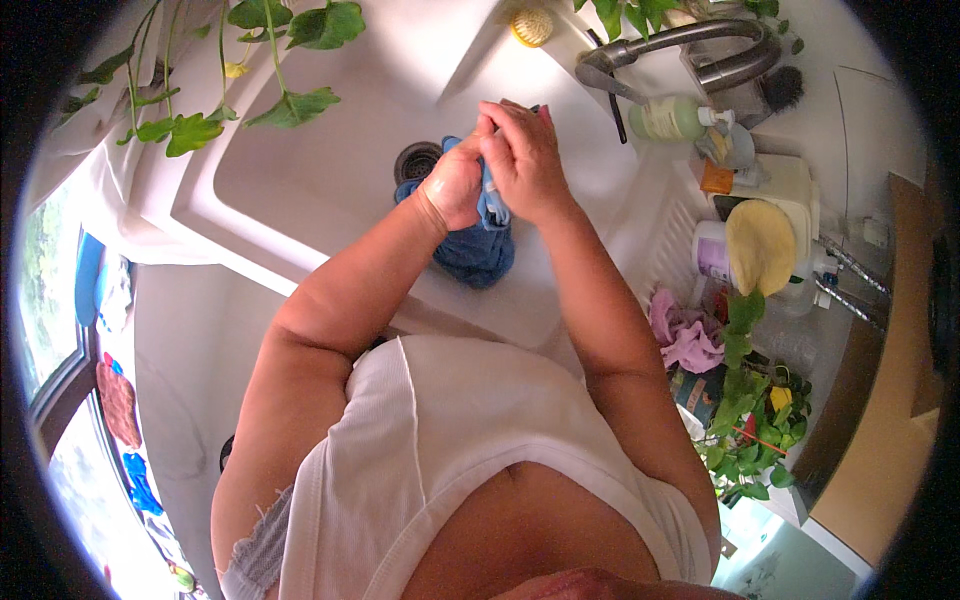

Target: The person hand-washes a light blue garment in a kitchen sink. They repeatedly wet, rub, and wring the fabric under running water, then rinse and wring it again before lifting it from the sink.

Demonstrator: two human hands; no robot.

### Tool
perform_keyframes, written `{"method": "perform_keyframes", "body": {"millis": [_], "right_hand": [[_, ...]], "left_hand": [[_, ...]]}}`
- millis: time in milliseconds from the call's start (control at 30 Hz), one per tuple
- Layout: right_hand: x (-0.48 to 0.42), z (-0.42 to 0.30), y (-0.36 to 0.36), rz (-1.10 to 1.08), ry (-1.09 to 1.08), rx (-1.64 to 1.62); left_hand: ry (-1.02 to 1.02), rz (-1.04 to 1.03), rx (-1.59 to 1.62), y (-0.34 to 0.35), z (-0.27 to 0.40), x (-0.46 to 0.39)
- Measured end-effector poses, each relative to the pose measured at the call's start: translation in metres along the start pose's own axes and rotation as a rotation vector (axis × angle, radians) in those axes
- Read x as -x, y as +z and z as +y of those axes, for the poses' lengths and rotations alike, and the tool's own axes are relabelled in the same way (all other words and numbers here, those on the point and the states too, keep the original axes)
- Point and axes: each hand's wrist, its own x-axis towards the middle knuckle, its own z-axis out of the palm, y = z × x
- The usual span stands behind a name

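Over a white sink basin (300, 157), my left hand (454, 180) and my right hand (523, 154) are pressed together around a bunched light-blue cloth (491, 202), part of which shows between the palms. The fingers of both hands overlap at the top. Beneath them a darker blue cloth (476, 259) lies in the basin, beside the round drain (418, 161). Whether the two blue pieces are one cloth cannot be told. My left wrist looks wet.
A metal faucet (607, 64), a green pump bottle (666, 118) and a yellow-rimmed scrub brush (532, 27) stand by the basin's far side. To the right are a yellow round sponge (761, 246), a pink cloth (690, 341) and a potted plant (757, 435). Leaves (296, 109) hang at upper left.
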Motion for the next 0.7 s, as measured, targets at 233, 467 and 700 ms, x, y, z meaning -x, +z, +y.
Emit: {"method": "perform_keyframes", "body": {"millis": [233,467,700], "right_hand": [[0.0,0.02,0.0,0.021,0.221,-0.003],[0.001,0.046,0.005,0.071,0.644,-0.178],[0.024,0.063,-0.005,0.231,1.229,-1.376]], "left_hand": [[-0.152,-0.023,0.029,0.003,0.003,0.004],[-0.161,0.011,-0.056,0.01,0.005,0.005],[-0.213,0.006,-0.06,0.007,0.007,-0.001]]}}
